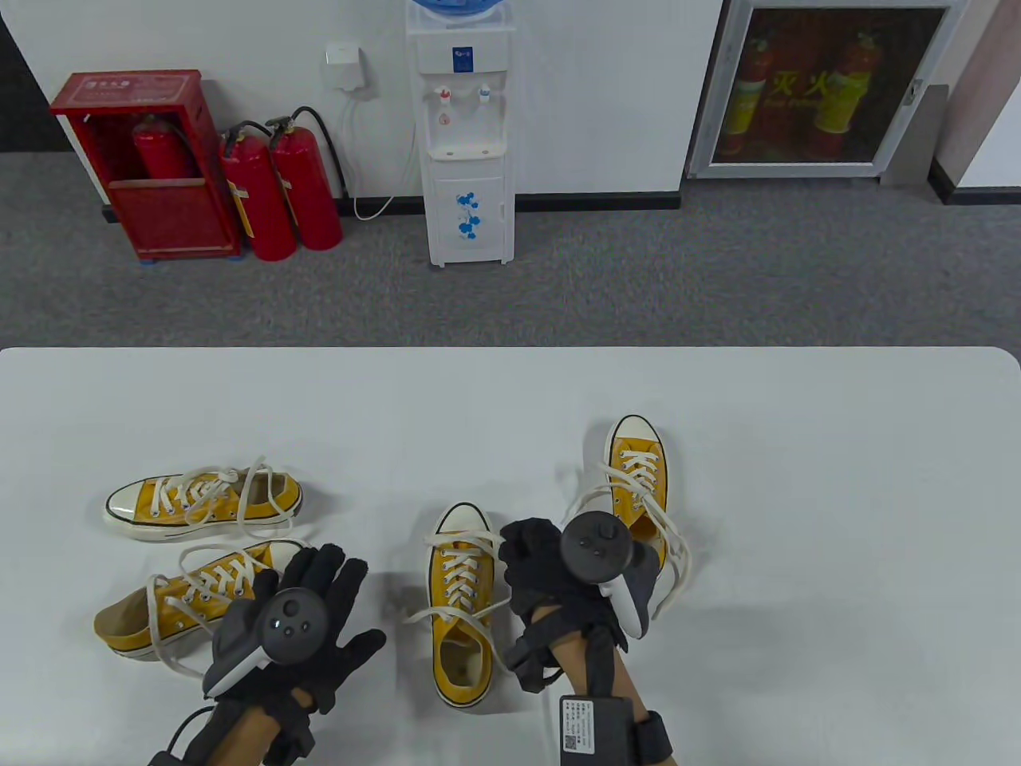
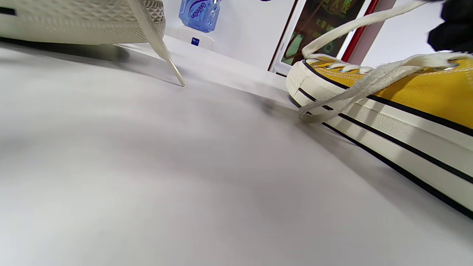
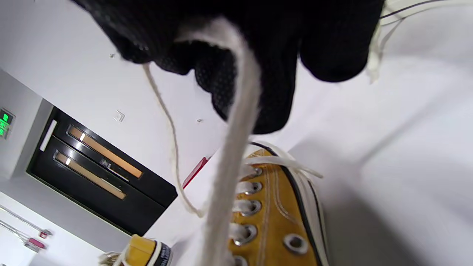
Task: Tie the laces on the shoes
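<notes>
Several yellow canvas sneakers with white laces lie on the white table. The middle shoe points away from me, its laces loose. My right hand is just right of it and grips one of its laces; the lace runs from my fingers down to the shoe's eyelets. In the left wrist view this shoe shows with its lace rising to the right glove. My left hand is open with fingers spread and holds nothing, left of that shoe.
A shoe on its side lies under my left fingers; its sole shows close by. Another shoe sits behind it, and one lies beyond my right hand. A water dispenser and fire extinguishers stand past the table.
</notes>
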### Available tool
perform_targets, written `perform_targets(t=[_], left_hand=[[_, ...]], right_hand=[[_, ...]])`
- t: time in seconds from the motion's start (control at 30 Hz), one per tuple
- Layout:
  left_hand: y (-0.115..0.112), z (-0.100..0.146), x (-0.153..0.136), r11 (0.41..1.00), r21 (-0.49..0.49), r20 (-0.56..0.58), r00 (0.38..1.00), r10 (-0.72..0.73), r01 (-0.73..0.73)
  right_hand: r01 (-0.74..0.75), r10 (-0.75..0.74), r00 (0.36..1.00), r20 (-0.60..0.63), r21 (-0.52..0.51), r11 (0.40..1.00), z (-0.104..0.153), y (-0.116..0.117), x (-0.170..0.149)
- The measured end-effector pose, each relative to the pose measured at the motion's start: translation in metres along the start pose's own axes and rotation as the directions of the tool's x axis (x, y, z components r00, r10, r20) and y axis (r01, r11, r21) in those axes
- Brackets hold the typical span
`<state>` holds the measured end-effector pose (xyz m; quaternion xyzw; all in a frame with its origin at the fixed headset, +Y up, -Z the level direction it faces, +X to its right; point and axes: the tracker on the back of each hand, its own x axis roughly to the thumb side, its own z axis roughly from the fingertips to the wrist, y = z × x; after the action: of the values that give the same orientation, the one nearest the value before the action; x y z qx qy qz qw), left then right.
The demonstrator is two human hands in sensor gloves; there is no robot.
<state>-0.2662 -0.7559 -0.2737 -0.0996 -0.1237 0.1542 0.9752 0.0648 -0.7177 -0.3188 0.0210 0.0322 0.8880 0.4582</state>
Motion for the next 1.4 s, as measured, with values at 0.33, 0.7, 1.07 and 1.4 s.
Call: perform_targets(t=[0.33, 0.7, 1.07, 1.4], left_hand=[[-0.001, 0.000, 0.000, 1.000, -0.003, 0.003, 1.000, 0.022, -0.022], [0.001, -0.004, 0.029, 0.990, 0.009, 0.082, 0.987, 0.140, -0.141], [0.011, -0.027, 0.083, 0.993, 0.054, 0.140, 0.986, 0.095, -0.103], [-0.003, -0.039, 0.100, 0.998, 0.019, 0.135, 0.990, 0.049, -0.052]], right_hand=[[0.287, -0.287, 0.958, 0.004, -0.036, 0.957, 0.025, -0.006, -0.050], [0.387, -0.388, 0.920, 0.056, 0.012, 0.922, 0.030, 0.010, -0.060], [0.416, -0.415, 0.909, 0.019, -0.058, 0.908, 0.031, 0.004, -0.068], [0.423, -0.422, 0.906, 0.022, -0.057, 0.905, 0.031, 0.005, -0.066]])
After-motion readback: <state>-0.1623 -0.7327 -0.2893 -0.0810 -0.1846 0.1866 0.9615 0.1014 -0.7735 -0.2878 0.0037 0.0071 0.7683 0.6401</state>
